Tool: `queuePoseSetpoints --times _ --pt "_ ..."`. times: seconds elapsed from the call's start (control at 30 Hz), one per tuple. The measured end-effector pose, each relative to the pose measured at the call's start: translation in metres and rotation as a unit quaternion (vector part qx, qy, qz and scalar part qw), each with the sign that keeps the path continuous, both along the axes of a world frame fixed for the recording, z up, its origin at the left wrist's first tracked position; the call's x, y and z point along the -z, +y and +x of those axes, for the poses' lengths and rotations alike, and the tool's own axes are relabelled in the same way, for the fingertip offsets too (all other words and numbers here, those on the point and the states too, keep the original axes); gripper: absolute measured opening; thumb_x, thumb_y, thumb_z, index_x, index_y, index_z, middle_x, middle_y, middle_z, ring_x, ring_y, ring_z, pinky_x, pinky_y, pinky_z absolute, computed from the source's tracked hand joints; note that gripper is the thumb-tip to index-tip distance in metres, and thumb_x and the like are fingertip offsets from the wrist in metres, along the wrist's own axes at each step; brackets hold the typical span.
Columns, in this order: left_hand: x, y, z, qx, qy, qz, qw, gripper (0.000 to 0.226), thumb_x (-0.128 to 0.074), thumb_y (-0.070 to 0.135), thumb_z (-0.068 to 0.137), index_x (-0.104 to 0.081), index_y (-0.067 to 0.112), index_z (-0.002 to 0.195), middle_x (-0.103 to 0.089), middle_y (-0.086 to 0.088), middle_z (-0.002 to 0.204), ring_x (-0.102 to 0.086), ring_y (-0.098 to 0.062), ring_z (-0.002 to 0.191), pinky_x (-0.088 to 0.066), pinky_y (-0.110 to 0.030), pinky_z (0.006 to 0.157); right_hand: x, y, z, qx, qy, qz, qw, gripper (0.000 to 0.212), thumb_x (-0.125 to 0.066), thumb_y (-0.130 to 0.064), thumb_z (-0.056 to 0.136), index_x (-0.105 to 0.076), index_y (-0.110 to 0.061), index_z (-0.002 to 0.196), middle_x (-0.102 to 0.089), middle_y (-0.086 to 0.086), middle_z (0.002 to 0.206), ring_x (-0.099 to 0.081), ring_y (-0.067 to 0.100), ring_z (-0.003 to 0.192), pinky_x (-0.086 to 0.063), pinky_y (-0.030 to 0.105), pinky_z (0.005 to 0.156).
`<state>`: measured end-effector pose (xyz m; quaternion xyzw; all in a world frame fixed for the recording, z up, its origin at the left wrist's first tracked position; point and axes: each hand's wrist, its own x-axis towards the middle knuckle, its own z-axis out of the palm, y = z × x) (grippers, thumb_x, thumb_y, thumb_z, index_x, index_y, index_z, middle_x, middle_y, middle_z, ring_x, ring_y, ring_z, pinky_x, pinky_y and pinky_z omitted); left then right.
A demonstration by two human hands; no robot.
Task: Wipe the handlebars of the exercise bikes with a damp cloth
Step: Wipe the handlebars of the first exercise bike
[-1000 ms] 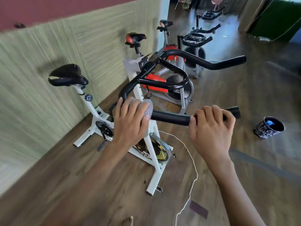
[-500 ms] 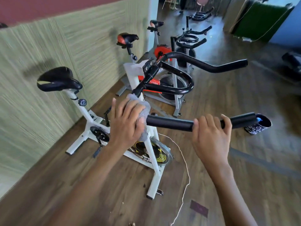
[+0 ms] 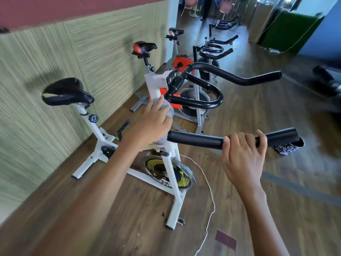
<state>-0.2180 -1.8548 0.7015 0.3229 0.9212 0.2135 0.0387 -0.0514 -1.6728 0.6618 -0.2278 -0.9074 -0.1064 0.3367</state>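
The left hand (image 3: pixel 153 122) is clutching the grey cloth (image 3: pixel 168 111) against the near bike's handlebar (image 3: pixel 195 138) at its stem end, while the right hand (image 3: pixel 243 154) is gripping the bar's outer end. The bikes beyond (image 3: pixel 208 52) look unwiped, so most work is probably remaining.

Left hand (image 3: pixel 154 121), right hand (image 3: pixel 243 156): both bare. Forearms bare to frame edge. No sleeves, gloves, rings, watch visible.
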Motion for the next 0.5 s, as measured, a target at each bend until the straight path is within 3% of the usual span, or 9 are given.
queuePoseSetpoints --times 0.1,0.2,0.3,0.37,0.5 --pt "0.001 -0.004 0.003 0.008 0.015 -0.005 1.0 0.049 -0.024 0.026 0.104 -0.026 0.018 0.152 0.0 0.0 0.165 0.003 -0.02 0.151 -0.011 -0.044 0.121 0.0 0.0 0.003 -0.006 -0.003 -0.003 1.0 0.034 -0.032 -0.026 0.101 -0.056 -0.013 0.08 -0.06 0.004 0.076 -0.055 0.03 0.083 -0.025 0.046 0.111" --pt "0.027 -0.017 0.039 -0.003 0.037 0.123 0.992 0.051 -0.023 0.034 0.102 -0.036 0.011 0.146 -0.01 -0.005 0.163 0.004 -0.023 0.15 -0.007 -0.042 0.121 0.001 0.0 0.004 -0.006 -0.011 -0.003 1.0 0.035 -0.03 -0.027 0.102 -0.057 -0.014 0.082 -0.06 0.003 0.078 -0.056 0.029 0.085 -0.023 0.045 0.112" --pt "0.033 -0.013 0.049 0.005 0.062 0.131 0.989 0.061 -0.021 0.043 0.097 -0.045 0.003 0.137 -0.022 -0.015 0.159 -0.002 -0.029 0.149 -0.008 -0.041 0.119 0.002 0.0 0.002 0.003 -0.007 -0.004 1.0 0.034 -0.031 -0.026 0.101 -0.056 -0.014 0.081 -0.059 0.002 0.077 -0.055 0.029 0.085 -0.023 0.045 0.112" --pt "0.025 -0.009 0.027 0.001 0.041 0.105 0.994 0.053 -0.027 0.038 0.101 -0.047 0.007 0.138 -0.021 -0.008 0.161 -0.002 -0.022 0.15 -0.013 -0.038 0.119 0.002 -0.001 -0.001 0.0 0.005 -0.003 1.0 0.034 -0.031 -0.025 0.1 -0.055 -0.013 0.08 -0.058 0.002 0.076 -0.055 0.028 0.084 -0.023 0.045 0.112" --pt "0.001 -0.007 -0.019 0.031 -0.051 0.095 0.994 0.048 -0.03 0.028 0.105 -0.03 0.021 0.152 -0.006 0.004 0.164 -0.007 -0.016 0.15 -0.016 -0.039 0.118 0.002 0.0 0.0 -0.001 0.007 -0.004 1.0 0.034 -0.031 -0.025 0.101 -0.055 -0.014 0.08 -0.058 0.001 0.076 -0.054 0.028 0.083 -0.022 0.045 0.113"
